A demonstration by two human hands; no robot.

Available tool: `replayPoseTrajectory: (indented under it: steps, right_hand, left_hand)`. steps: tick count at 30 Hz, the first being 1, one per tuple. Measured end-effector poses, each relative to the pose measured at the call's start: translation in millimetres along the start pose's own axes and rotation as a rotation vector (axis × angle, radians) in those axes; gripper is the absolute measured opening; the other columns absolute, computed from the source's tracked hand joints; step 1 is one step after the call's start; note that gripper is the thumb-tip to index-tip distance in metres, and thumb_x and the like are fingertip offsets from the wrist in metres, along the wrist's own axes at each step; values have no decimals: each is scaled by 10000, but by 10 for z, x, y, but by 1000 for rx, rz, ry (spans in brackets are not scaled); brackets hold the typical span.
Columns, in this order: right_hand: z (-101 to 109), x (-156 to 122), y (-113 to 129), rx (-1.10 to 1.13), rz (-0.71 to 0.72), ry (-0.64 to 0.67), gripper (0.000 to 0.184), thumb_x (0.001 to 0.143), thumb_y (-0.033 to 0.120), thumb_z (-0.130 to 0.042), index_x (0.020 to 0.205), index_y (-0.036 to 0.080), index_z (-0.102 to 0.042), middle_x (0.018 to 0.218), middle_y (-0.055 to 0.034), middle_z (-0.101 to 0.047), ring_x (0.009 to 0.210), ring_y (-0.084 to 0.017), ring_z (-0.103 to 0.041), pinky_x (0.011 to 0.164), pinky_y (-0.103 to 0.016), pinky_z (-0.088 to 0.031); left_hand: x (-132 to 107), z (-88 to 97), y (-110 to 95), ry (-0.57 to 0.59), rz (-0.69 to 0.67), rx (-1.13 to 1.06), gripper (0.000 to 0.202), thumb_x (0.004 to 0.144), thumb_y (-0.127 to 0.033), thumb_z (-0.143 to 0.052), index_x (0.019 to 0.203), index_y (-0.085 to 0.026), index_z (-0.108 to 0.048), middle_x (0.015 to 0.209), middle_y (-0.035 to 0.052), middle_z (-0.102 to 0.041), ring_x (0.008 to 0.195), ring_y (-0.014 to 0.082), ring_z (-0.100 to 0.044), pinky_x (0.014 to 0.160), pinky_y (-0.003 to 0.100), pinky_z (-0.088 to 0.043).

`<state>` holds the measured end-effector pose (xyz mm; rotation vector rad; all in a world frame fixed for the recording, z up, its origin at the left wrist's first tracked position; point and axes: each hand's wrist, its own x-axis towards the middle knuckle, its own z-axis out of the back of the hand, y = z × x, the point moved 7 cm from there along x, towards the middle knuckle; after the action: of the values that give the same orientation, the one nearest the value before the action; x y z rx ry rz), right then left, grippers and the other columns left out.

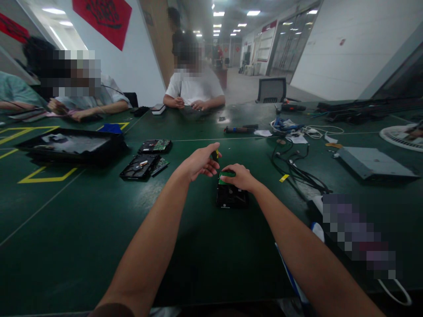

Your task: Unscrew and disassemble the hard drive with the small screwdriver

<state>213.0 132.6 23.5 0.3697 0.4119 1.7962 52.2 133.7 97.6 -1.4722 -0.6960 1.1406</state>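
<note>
In front of me on the green table lies a black hard drive (233,197) with a green circuit board (224,178) at its far end. My right hand (243,177) is closed over that end, thumb and fingers gripping the board and drive. Just to the left and a little higher, my left hand (203,162) is curled around a black-and-yellow tool (216,154), upright and probably a screwdriver. Its lower end is hard to make out. Farther left sit two more hard drives, one with a green board (161,144) showing and one a bare black casing (137,167).
A loose circuit board (160,166) leans by the casing. Black trays (76,147) stand at left. On the right are cables (297,169), a grey metal box (376,162), a white fan grille (401,137) and a power strip (319,207). Other people sit across the table.
</note>
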Motion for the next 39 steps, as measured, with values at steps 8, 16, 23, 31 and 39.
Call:
replayPoseTrajectory:
  steps: [8,16,23,31,39]
  right_hand:
    - [-6,7,-5,22,22,-1,416,891,599,-671,1232,362,-706,1270,-50,-678,1228,-296,-581,1001,-465,-457]
    - [11,-6,22,4,5,-5,407,897,587,-675,1226,351,-709,1265,-55,-680,1220,-296,-588,995,-461,-459]
    - [20,-6,23,6,3,-2,416,891,588,-682,1228,344,-706,1284,-65,-673,1230,-309,-586,987,-470,-468]
    - [-17,15,-17,10,3,1,429,893,605,-667,1232,345,-703,1275,-66,-673,1221,-307,-588,989,-467,-462]
    - [-17,17,-34,25,-1,3,429,889,609,-665,1237,362,-706,1265,-58,-669,1217,-310,-578,988,-474,-457]
  left_hand:
    - [31,20,9,-45,-36,-33,496,862,-686,-638,818,-193,-604,651,57,-616,499,158,-555,495,298,-417]
    - [37,-28,44,68,-4,-73,566,842,-723,-623,979,-178,-685,633,32,-613,473,138,-518,471,273,-399]
    - [51,-57,72,145,45,-155,515,871,-680,-594,991,-181,-648,697,74,-683,525,156,-586,506,270,-445]
    - [45,15,55,56,17,-115,472,828,-638,-676,930,-181,-608,780,110,-720,592,174,-633,540,287,-464]
    - [41,-19,55,127,32,-171,461,850,-616,-648,996,-182,-702,763,83,-699,576,158,-603,539,271,-455]
